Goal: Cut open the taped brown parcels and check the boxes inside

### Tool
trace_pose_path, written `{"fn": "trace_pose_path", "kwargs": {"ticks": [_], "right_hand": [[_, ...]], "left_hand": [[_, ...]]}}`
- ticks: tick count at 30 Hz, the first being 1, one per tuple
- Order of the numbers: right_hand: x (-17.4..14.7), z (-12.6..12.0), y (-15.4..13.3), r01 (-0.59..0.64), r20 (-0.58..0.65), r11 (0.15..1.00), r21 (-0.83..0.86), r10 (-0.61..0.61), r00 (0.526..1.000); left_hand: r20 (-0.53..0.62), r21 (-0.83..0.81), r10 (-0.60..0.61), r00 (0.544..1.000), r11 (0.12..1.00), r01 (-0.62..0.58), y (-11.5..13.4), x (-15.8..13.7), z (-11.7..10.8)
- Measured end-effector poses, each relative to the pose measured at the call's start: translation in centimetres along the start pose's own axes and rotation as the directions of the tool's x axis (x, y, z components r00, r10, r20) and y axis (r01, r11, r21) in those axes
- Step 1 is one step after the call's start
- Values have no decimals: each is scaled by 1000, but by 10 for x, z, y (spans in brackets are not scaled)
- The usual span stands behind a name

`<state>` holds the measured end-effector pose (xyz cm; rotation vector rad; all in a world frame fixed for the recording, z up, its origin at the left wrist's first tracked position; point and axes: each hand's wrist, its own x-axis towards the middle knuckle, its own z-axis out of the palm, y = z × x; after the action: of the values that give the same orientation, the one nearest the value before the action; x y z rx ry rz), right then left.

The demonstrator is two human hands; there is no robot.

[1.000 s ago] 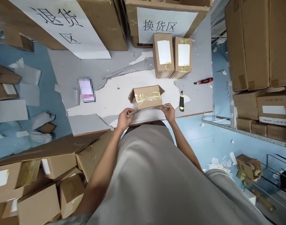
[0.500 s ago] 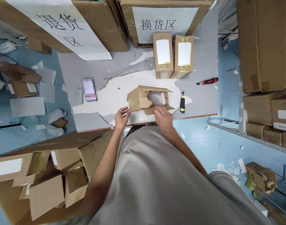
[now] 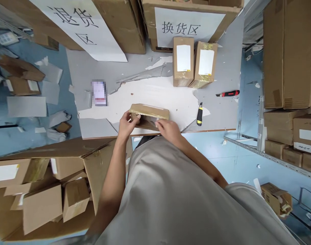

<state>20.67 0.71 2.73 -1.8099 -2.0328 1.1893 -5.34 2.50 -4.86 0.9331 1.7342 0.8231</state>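
A small cardboard box [image 3: 150,110] lies tipped at the table's front edge, its open side facing me. My left hand [image 3: 126,126] grips the box's left end, with the thumb at the opening. At the right part of the opening are the curled fingers of my right hand [image 3: 169,129]; what they pinch is hidden. Between the hands, a pale wrapped item [image 3: 152,119] shows only partly inside the box. To the right lies a yellow-and-black box cutter [image 3: 199,115], and farther right a red-and-black box cutter [image 3: 228,93].
Two taped boxes with white labels, a left one [image 3: 183,61] and a right one [image 3: 205,64], stand behind. Large cartons with paper signs [image 3: 189,27] line the back. A phone [image 3: 99,92] lies left. A big carton [image 3: 101,170] of boxes stands below left; shelving [image 3: 272,160] is at right.
The box has moved left and been turned so that its opening faces me. My left hand has closed on its left end; my right hand has shifted left to the opening.
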Motion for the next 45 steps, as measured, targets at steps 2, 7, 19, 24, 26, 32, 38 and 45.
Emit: {"fn": "trace_pose_path", "kwargs": {"ticks": [2, 7, 19, 24, 26, 32, 38, 45], "right_hand": [[-5, -9, 22, -147, -44, 988, -56, 144, 989], [2, 5, 59, -246, 28, 960, 134, 245, 969], [13, 0, 47, -185, -107, 978, -96, 175, 979], [35, -5, 33, -268, -5, 884, -384, 288, 958], [43, -1, 25, -299, 19, 846, -442, 342, 939], [34, -6, 32, -261, -20, 908, -329, 270, 963], [3, -24, 79, -243, -167, 968, 61, 250, 954], [-9, -19, 87, -246, -448, 966, 79, 255, 857]], "left_hand": [[15, 77, 4, 1000, 997, -5, -7, 2, -6], [160, 338, 111, 981, 927, -160, -15, 5, -16], [418, 651, 147, 896, 639, -409, 32, 2, 25], [500, 687, 118, 858, 549, -476, 43, -1, 33], [519, 690, 103, 849, 535, -487, 44, 2, 31], [553, 703, 80, 830, 490, -515, 45, 14, 36], [544, 690, 86, 835, 520, -503, 47, 23, 38], [465, 534, 240, 852, 692, -486, 42, 19, 14]]}}
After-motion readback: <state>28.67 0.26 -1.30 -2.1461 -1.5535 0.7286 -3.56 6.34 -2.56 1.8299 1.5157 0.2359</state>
